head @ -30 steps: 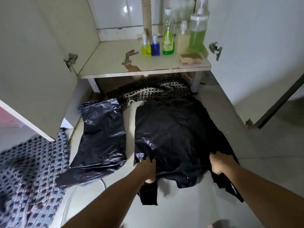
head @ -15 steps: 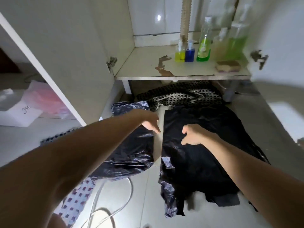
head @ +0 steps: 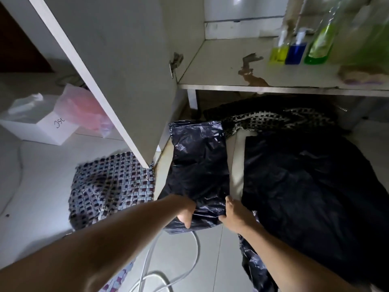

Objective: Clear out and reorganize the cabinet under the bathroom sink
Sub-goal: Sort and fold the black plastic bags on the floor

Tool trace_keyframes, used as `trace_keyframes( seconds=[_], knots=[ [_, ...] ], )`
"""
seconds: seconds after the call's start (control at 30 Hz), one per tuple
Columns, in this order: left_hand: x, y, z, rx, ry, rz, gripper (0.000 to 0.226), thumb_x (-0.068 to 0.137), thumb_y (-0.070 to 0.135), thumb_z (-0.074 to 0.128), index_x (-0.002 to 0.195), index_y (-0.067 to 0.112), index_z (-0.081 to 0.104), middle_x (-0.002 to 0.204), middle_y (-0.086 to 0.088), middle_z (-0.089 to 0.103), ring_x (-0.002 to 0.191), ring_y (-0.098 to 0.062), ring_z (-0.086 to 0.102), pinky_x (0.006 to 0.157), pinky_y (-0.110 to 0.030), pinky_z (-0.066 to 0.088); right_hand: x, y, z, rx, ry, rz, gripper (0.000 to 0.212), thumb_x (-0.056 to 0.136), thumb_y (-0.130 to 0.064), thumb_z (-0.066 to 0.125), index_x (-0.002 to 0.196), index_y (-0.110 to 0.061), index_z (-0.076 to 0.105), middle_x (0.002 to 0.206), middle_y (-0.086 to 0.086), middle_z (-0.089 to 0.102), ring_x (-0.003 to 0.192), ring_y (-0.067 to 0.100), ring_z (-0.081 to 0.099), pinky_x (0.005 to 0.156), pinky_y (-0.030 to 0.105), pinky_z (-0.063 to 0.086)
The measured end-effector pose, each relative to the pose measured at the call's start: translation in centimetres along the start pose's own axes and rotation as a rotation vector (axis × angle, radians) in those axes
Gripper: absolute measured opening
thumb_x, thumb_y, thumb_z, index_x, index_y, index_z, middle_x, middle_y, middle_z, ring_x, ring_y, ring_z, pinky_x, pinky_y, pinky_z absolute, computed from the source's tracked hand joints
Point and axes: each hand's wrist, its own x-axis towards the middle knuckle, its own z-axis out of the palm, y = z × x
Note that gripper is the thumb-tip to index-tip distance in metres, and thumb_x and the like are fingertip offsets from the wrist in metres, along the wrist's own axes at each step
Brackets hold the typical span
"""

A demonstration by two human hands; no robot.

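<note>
Cabinet shelf (head: 221, 66): nearly cleared — only bottles (head: 295, 51) and a sponge (head: 364, 75) at the right.
Large black bag (head: 315, 197): flat on the floor, released; half a second ago the right hand rested on it.
Folded black bag (head: 200, 165): on the floor below the shelf, now the piece being worked.
Left hand (head: 185, 214): grip pinching its near edge.
Right hand (head: 236, 218): grip closed on its near corner, apparently — thumb hidden.
Meaning: sorting has moved to the smaller bag.
</note>
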Motion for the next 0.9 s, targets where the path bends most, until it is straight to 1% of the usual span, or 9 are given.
trace_keyframes(
  seconds=[0.1, 0.17, 0.27, 0.4, 0.5, 0.6, 0.7, 0.8, 0.9],
  knots=[
    [0.6, -0.3, 0.5, -0.049, 0.008, 0.013, 0.059, 0.085, 0.034, 0.066, 0.134, 0.005, 0.049, 0.132, -0.012, 0.057, 0.117, -0.031, 0.055, 0.092, -0.034, 0.047, 0.3, -0.8, 0.5, 0.0, 0.092, 0.036, 0.013, 0.091, -0.011, 0.051, 0.1, -0.014, 0.043, 0.111, 0.01, 0.063, 0.099, 0.031, 0.065, 0.073, 0.036, 0.051],
    [0.8, -0.5, 0.5, -0.075, 0.038, 0.014, 0.059, 0.084, 0.033, 0.067, 0.133, 0.006, 0.049, 0.132, -0.013, 0.057, 0.116, -0.032, 0.056, 0.095, -0.037, 0.049, 0.7, -1.4, -0.1, 0.051, 0.099, 0.042, 0.027, 0.089, -0.005, 0.048, 0.114, -0.013, 0.053, 0.116, 0.011, 0.063, 0.103, 0.029, 0.064, 0.078, 0.034, 0.052],
    [0.2, -1.0, 0.0, -0.081, 0.149, -0.007, 0.061, 0.081, 0.039, 0.069, 0.129, 0.005, 0.053, 0.129, -0.014, 0.059, 0.116, -0.033, 0.057, 0.092, -0.038, 0.051, 0.9, -3.0, -2.3, 0.141, 0.117, -0.015, 0.041, 0.091, -0.006, 0.044, 0.13, -0.013, 0.053, 0.125, 0.013, 0.062, 0.109, 0.026, 0.061, 0.084, 0.027, 0.049],
    [-2.4, -1.6, -3.1, -0.135, 0.437, -0.004, 0.044, 0.087, 0.037, 0.06, 0.12, 0.008, 0.056, 0.118, -0.014, 0.063, 0.108, -0.034, 0.062, 0.082, -0.037, 0.052, 0.0, -5.9, -8.8, 0.194, 0.197, -0.126, 0.038, 0.094, -0.006, 0.042, 0.127, -0.012, 0.057, 0.127, 0.012, 0.061, 0.107, 0.026, 0.062, 0.075, 0.017, 0.041],
    [-5.3, -2.5, -7.8, -0.182, 0.696, -0.045, 0.025, 0.086, 0.021, 0.055, 0.108, 0.011, 0.061, 0.107, -0.012, 0.067, 0.099, -0.032, 0.066, 0.075, -0.036, 0.053, -1.6, -7.5, -15.8, 0.107, 0.311, -0.208, 0.037, 0.093, -0.004, 0.043, 0.126, -0.013, 0.06, 0.132, 0.008, 0.059, 0.117, 0.022, 0.057, 0.089, 0.017, 0.04],
    [-9.5, -3.7, -12.7, -0.283, 0.9, -0.089, 0.027, 0.085, 0.021, 0.058, 0.111, 0.018, 0.064, 0.108, -0.008, 0.065, 0.1, -0.029, 0.064, 0.074, -0.033, 0.048, -4.7, -7.9, -23.4, 0.025, 0.419, -0.256, 0.038, 0.093, -0.003, 0.045, 0.125, -0.013, 0.06, 0.136, 0.007, 0.055, 0.124, 0.021, 0.051, 0.095, 0.016, 0.035],
    [-13.7, -3.6, -16.3, -0.424, 1.08, -0.11, 0.029, 0.083, 0.02, 0.062, 0.111, 0.021, 0.067, 0.105, -0.008, 0.068, 0.096, -0.03, 0.066, 0.077, -0.034, 0.052, -8.7, -6.3, -29.1, -0.046, 0.506, -0.229, 0.039, 0.093, -0.004, 0.047, 0.13, -0.014, 0.056, 0.136, 0.009, 0.054, 0.12, 0.024, 0.054, 0.083, 0.016, 0.035],
    [-18.1, -1.7, -19.0, -0.521, 1.244, -0.083, 0.025, 0.084, 0.017, 0.059, 0.104, 0.023, 0.071, 0.106, -0.009, 0.069, 0.098, -0.033, 0.066, 0.084, -0.037, 0.052, -12.3, -3.7, -32.3, -0.04, 0.612, -0.156, 0.049, 0.089, -0.003, 0.052, 0.137, -0.014, 0.047, 0.137, 0.012, 0.052, 0.114, 0.026, 0.055, 0.083, 0.019, 0.036],
    [-22.1, 0.9, -21.4, -0.586, 1.386, -0.039, 0.027, 0.084, 0.015, 0.055, 0.102, 0.026, 0.073, 0.107, -0.008, 0.069, 0.098, -0.034, 0.066, 0.081, -0.034, 0.051, -15.4, -0.6, -33.3, -0.016, 0.701, -0.075, 0.049, 0.085, 0.002, 0.053, 0.133, -0.004, 0.048, 0.131, 0.019, 0.054, 0.113, 0.031, 0.054, 0.088, 0.027, 0.044]
  ],
)
